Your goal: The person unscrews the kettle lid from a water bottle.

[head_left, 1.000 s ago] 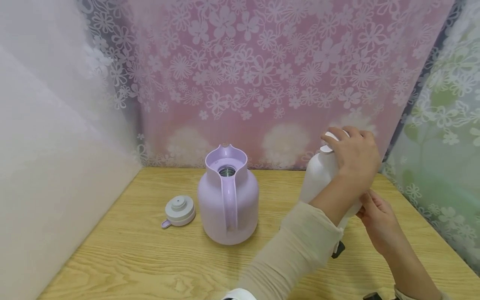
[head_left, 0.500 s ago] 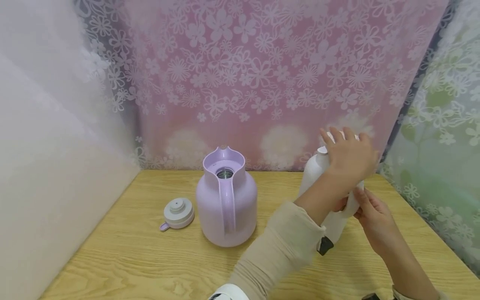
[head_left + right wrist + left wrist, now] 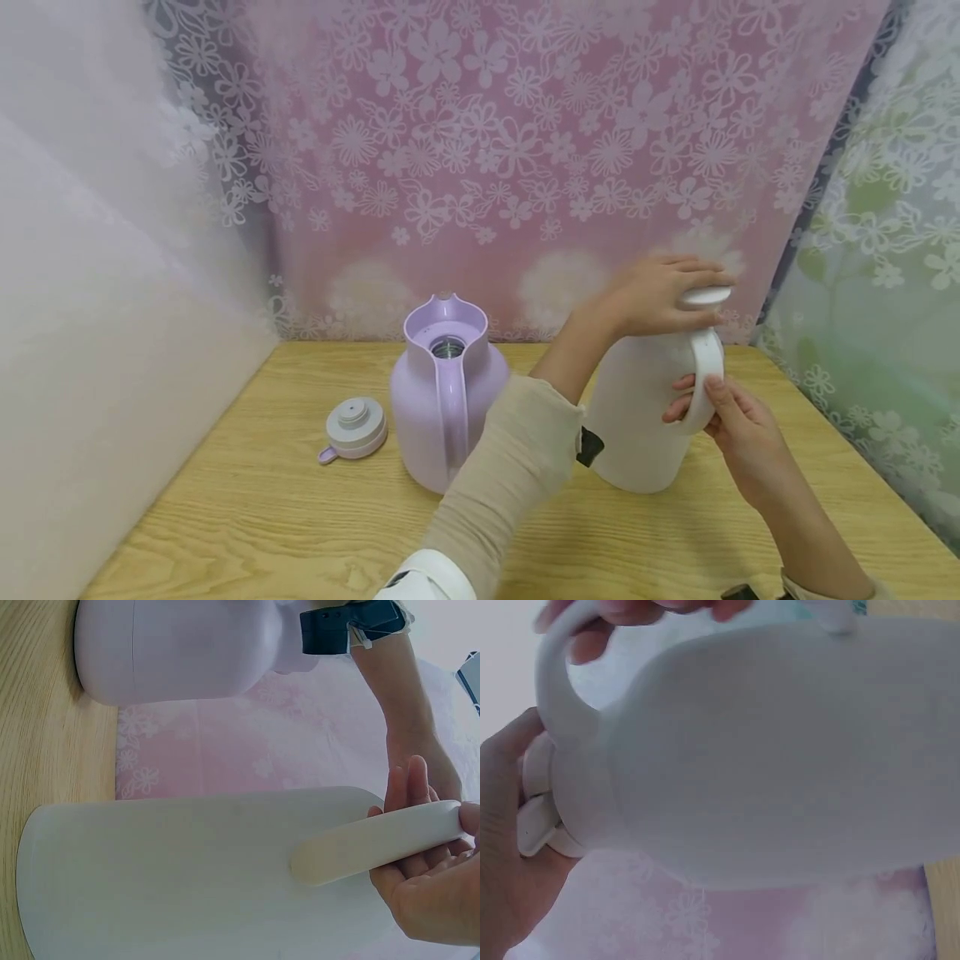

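Observation:
A white thermos jug (image 3: 637, 417) stands upright on the table at the right in the head view. Its white lid (image 3: 705, 297) is on top, and my left hand (image 3: 648, 296) grips it from the left side, fingers and thumb about its edge. In the left wrist view that same lid (image 3: 536, 802) shows between thumb and palm, with a small white tab (image 3: 536, 825) at its side. My right hand (image 3: 750, 442) holds the jug's handle (image 3: 707, 375), the thumb on its outside and the fingertips through the loop.
Left of the white jug stands a lilac thermos jug (image 3: 427, 408) with its mouth uncovered, partly behind my left sleeve (image 3: 502, 475). Farther left a grey and lilac stopper (image 3: 357, 427) lies on the wooden table (image 3: 225, 500). A pink flowered curtain (image 3: 450, 167) hangs behind.
My left hand has turned round on the lid, its wrist and forearm swinging left. Fingers that were spread over the top now reach around it from the left. The right hand keeps the handle.

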Motion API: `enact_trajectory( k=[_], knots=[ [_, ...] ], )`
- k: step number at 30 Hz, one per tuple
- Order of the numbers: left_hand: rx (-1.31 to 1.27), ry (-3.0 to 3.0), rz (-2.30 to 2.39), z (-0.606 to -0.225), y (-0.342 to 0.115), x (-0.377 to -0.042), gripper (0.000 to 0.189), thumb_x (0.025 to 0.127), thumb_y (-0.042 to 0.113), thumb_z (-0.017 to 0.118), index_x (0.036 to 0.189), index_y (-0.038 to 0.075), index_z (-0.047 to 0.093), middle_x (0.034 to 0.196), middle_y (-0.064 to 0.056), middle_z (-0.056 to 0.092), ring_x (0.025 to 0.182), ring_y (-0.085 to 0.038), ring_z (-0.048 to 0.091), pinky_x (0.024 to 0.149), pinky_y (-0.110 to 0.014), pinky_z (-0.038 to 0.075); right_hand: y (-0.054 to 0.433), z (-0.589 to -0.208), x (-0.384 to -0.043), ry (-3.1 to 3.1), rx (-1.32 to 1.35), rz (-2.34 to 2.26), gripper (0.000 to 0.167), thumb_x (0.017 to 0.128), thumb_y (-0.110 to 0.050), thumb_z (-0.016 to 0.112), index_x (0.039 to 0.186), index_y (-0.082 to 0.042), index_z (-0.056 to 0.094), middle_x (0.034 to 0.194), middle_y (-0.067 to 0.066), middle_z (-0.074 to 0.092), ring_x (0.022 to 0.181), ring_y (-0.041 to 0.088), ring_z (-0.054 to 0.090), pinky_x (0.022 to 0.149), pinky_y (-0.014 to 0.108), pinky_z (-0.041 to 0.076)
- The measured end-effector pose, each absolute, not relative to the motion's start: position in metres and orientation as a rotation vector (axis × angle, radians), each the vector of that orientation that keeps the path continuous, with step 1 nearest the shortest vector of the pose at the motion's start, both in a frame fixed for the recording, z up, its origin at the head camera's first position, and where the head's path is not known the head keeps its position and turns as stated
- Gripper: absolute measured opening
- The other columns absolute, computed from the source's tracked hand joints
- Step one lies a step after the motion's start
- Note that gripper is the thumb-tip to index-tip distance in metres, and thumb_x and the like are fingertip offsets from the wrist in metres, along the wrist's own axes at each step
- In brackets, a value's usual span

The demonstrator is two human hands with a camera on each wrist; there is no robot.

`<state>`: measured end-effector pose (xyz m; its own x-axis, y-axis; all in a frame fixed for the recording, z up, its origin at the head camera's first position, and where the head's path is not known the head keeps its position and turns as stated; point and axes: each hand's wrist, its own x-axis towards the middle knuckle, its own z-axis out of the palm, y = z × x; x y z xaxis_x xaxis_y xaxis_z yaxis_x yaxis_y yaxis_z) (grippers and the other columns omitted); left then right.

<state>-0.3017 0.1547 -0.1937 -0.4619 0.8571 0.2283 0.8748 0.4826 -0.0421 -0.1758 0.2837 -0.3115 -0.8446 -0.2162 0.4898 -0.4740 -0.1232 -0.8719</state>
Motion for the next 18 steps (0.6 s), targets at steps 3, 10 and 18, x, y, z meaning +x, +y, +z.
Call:
enact_trajectory(
  k=[3, 10, 18],
  knots=[
    [-1.449, -2.499, -0.104, -0.199, 0.156, -0.3, 0.052, 0.094, 0.054, 0.037, 0.142, 0.036, 0.032, 0.146, 0.016, 0.025, 0.132, 0.0, 0.013, 0.104, -0.018, 0.004, 0.285, -0.311, -0.176, -1.955, 0.817, 2.105, 0.036, 0.102, -0.012, 0.02, 0.11, 0.0, 0.054, 0.086, 0.005, 0.065, 0.085, 0.017, 0.06, 0.077, 0.024, 0.044],
    [-1.223, -2.545, -0.064, -0.204, 0.167, -0.289, 0.048, 0.093, 0.056, 0.032, 0.14, 0.044, 0.03, 0.144, 0.022, 0.025, 0.132, 0.0, 0.015, 0.106, -0.025, 0.009, 0.288, -0.31, -0.175, -1.945, 0.835, 2.099, 0.036, 0.102, -0.01, 0.02, 0.11, 0.0, 0.053, 0.086, 0.006, 0.064, 0.085, 0.017, 0.061, 0.077, 0.023, 0.044],
    [-0.695, -2.693, 0.022, -0.209, 0.202, -0.264, 0.041, 0.092, 0.059, 0.031, 0.133, 0.055, 0.031, 0.138, 0.025, 0.029, 0.128, -0.008, 0.024, 0.099, -0.04, 0.021, 0.29, -0.312, -0.174, -1.938, 0.768, 2.083, 0.038, 0.102, -0.011, 0.021, 0.109, 0.002, 0.055, 0.086, 0.006, 0.063, 0.083, 0.018, 0.058, 0.077, 0.025, 0.042]
  ],
)
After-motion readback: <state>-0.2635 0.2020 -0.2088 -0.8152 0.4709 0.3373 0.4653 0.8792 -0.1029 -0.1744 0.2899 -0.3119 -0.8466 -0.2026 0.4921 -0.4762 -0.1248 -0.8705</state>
